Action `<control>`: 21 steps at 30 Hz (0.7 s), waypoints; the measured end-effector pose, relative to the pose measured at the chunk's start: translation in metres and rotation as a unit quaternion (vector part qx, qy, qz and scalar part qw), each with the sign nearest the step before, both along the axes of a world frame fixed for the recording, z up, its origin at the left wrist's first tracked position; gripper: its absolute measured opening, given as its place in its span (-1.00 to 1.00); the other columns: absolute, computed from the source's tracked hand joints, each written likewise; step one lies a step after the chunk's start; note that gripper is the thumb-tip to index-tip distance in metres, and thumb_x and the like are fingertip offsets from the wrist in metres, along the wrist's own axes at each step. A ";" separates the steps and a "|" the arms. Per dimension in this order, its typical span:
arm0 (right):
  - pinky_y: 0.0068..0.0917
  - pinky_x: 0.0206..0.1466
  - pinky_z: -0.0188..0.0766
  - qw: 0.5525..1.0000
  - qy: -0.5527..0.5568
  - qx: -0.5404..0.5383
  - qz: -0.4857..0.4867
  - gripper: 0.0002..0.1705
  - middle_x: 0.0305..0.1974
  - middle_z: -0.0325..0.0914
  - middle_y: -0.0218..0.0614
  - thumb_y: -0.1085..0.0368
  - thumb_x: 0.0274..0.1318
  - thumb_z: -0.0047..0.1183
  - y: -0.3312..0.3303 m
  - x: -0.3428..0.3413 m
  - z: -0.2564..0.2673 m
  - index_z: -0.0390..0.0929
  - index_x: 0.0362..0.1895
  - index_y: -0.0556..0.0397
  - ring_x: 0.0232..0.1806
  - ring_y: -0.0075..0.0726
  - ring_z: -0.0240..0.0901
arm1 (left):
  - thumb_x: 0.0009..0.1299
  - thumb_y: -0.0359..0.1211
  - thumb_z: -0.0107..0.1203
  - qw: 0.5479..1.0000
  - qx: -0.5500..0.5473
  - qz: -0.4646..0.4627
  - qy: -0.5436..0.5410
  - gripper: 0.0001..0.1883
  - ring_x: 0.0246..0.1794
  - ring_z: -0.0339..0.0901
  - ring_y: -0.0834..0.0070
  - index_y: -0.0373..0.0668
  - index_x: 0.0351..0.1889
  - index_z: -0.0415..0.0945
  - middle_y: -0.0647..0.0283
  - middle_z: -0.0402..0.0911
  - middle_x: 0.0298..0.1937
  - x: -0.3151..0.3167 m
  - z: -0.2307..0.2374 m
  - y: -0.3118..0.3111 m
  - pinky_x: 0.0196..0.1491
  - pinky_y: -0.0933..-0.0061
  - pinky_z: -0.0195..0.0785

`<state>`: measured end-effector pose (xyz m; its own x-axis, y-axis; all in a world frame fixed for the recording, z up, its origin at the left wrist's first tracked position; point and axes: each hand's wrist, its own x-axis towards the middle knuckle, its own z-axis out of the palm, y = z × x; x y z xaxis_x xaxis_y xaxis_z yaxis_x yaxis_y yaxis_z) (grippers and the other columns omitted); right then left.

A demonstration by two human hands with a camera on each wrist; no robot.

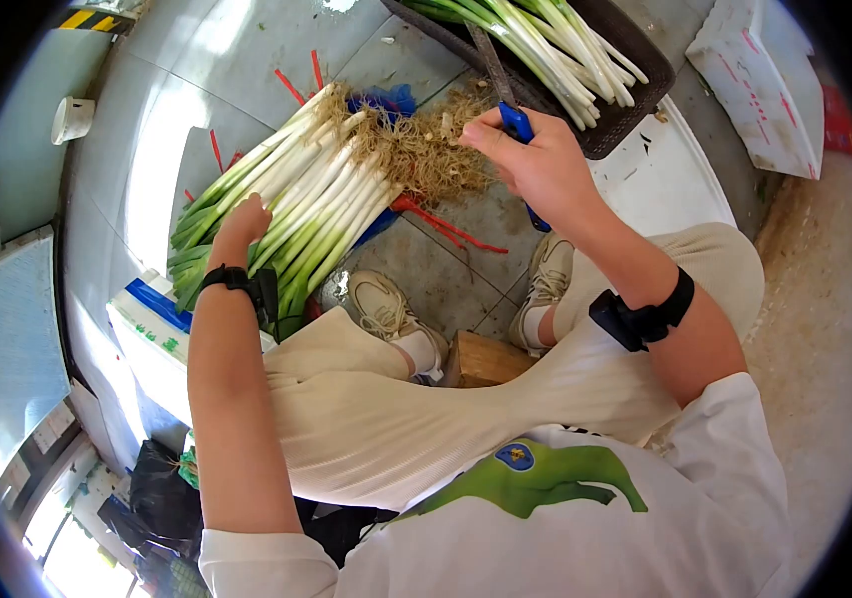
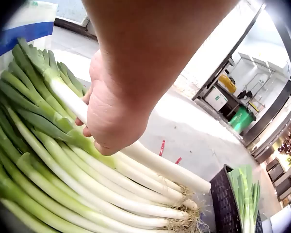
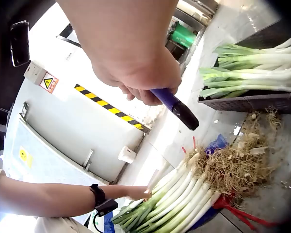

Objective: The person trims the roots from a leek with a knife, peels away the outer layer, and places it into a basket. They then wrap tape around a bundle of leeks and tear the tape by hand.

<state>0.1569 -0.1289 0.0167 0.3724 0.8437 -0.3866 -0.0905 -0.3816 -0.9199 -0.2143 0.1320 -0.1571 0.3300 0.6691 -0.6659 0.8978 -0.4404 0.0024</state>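
Note:
My left hand (image 1: 245, 217) grips one leek (image 2: 169, 167) over the near side of a pile. In the left wrist view its white end is bare of roots, while the leeks (image 2: 92, 187) under it carry roots. The pile of leeks (image 1: 331, 199) lies with green leaves toward me and a tangle of roots (image 1: 436, 149) at the far end. My right hand (image 1: 551, 169) holds a knife by its blue handle (image 1: 516, 122), right of the roots. The blade (image 1: 491, 62) points up and away, toward the basket.
A dark basket (image 1: 657, 95) of trimmed leeks (image 1: 566, 60) stands at the far right, with a white foam box (image 1: 760, 85) beyond it. Red ties (image 1: 446, 227) and blue plastic lie around the pile on the tiled floor. My shoes (image 1: 386, 307) are close by.

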 end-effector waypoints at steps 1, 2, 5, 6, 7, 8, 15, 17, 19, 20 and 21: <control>-0.55 -0.51 0.11 1.000 -0.009 -0.003 0.005 -0.70 -0.60 0.41 -0.58 0.09 0.18 0.25 0.000 0.000 -0.002 0.67 -0.32 0.09 -0.59 -0.69 0.20 | 0.44 -0.19 -0.02 0.999 0.006 -0.010 0.034 -0.54 0.16 0.48 -0.12 -0.40 0.12 0.37 -0.28 0.53 0.11 -0.008 -0.010 0.003 0.21 -0.02 0.33; -0.55 -0.52 0.11 1.000 -0.018 -0.007 0.009 -0.71 -0.59 0.41 -0.59 0.10 0.19 0.25 0.001 -0.001 -0.004 0.67 -0.31 0.08 -0.59 -0.70 0.20 | 0.44 -0.17 0.01 0.999 0.034 -0.016 0.020 -0.56 0.13 0.49 -0.11 -0.36 0.09 0.40 -0.26 0.56 0.06 -0.017 -0.023 0.006 0.18 -0.04 0.34; -0.56 -0.50 0.11 1.000 -0.018 0.001 0.021 -0.73 -0.58 0.42 -0.60 0.12 0.19 0.24 0.002 -0.003 -0.004 0.68 -0.29 0.08 -0.57 -0.71 0.20 | 0.43 -0.15 0.06 0.997 0.079 -0.013 -0.005 -0.58 0.12 0.49 -0.12 -0.33 0.03 0.42 -0.22 0.59 0.03 -0.017 -0.019 0.004 0.16 -0.05 0.36; -0.56 -0.50 0.11 1.000 -0.018 0.000 0.022 -0.73 -0.58 0.42 -0.60 0.12 0.19 0.24 0.002 -0.003 -0.006 0.68 -0.29 0.08 -0.57 -0.71 0.20 | 0.42 -0.14 0.07 0.995 0.099 0.001 -0.012 -0.59 0.11 0.50 -0.11 -0.32 -0.02 0.45 -0.20 0.59 0.02 -0.017 -0.021 0.003 0.14 -0.04 0.37; -0.57 -0.49 0.12 0.999 -0.024 0.006 0.025 -0.74 -0.58 0.42 -0.61 0.13 0.18 0.24 0.002 -0.003 -0.007 0.68 -0.29 0.07 -0.56 -0.71 0.20 | 0.42 -0.14 0.07 0.995 0.098 0.002 -0.012 -0.59 0.11 0.50 -0.11 -0.32 -0.02 0.45 -0.20 0.59 0.02 -0.020 -0.027 0.005 0.14 -0.04 0.37; -0.58 -0.47 0.12 0.999 -0.030 0.014 0.027 -0.75 -0.57 0.42 -0.61 0.14 0.18 0.23 0.003 -0.003 -0.009 0.68 -0.28 0.07 -0.55 -0.72 0.20 | 0.40 -0.10 0.11 0.994 0.104 -0.012 -0.022 -0.58 0.10 0.51 -0.08 -0.31 -0.05 0.49 -0.18 0.61 0.00 -0.022 -0.031 0.008 0.13 -0.02 0.38; -0.58 -0.46 0.12 0.999 -0.047 0.001 0.027 -0.76 -0.57 0.41 -0.60 0.15 0.17 0.22 0.007 -0.004 -0.008 0.67 -0.29 0.07 -0.54 -0.71 0.20 | 0.11 0.08 0.39 0.995 0.031 -0.096 0.016 -0.46 -0.04 0.60 0.05 -0.22 -0.23 0.71 -0.02 0.69 -0.16 -0.003 -0.019 0.007 0.04 0.09 0.47; -0.57 -0.46 0.12 0.999 -0.033 0.001 0.031 -0.76 -0.58 0.41 -0.60 0.15 0.17 0.22 0.007 -0.005 -0.007 0.67 -0.29 0.08 -0.55 -0.71 0.19 | 0.09 0.08 0.40 0.995 0.027 -0.093 0.023 -0.45 -0.07 0.61 0.06 -0.22 -0.23 0.71 -0.01 0.69 -0.16 0.001 -0.017 0.006 0.02 0.10 0.48; -0.57 -0.46 0.11 0.999 -0.038 -0.004 0.038 -0.76 -0.58 0.40 -0.59 0.15 0.18 0.22 0.007 -0.004 -0.006 0.67 -0.29 0.08 -0.55 -0.70 0.19 | 0.07 0.09 0.42 0.995 0.024 -0.090 0.029 -0.44 -0.09 0.63 0.07 -0.22 -0.22 0.71 0.00 0.69 -0.16 0.005 -0.014 0.007 0.01 0.10 0.49; -0.57 -0.47 0.11 0.998 -0.043 -0.009 0.044 -0.76 -0.58 0.40 -0.59 0.15 0.18 0.22 0.007 -0.003 -0.006 0.67 -0.29 0.08 -0.55 -0.70 0.18 | 0.07 0.09 0.42 0.994 0.013 -0.103 0.037 -0.44 -0.10 0.63 0.07 -0.21 -0.22 0.71 0.01 0.69 -0.16 0.006 -0.013 0.006 0.00 0.10 0.49; -0.57 -0.47 0.11 0.998 -0.043 -0.009 0.045 -0.76 -0.58 0.40 -0.59 0.15 0.18 0.22 0.007 -0.003 -0.007 0.67 -0.29 0.08 -0.55 -0.70 0.18 | 0.07 0.08 0.42 0.992 0.003 -0.117 0.046 -0.44 -0.11 0.64 0.08 -0.21 -0.22 0.71 0.02 0.70 -0.15 0.010 -0.007 0.003 -0.01 0.10 0.49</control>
<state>0.1542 -0.1219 0.0098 0.3283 0.8682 -0.3722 0.0228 -0.4012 -0.9157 -0.2045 0.1355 -0.1644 0.4149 0.5858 -0.6962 0.7679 -0.6358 -0.0774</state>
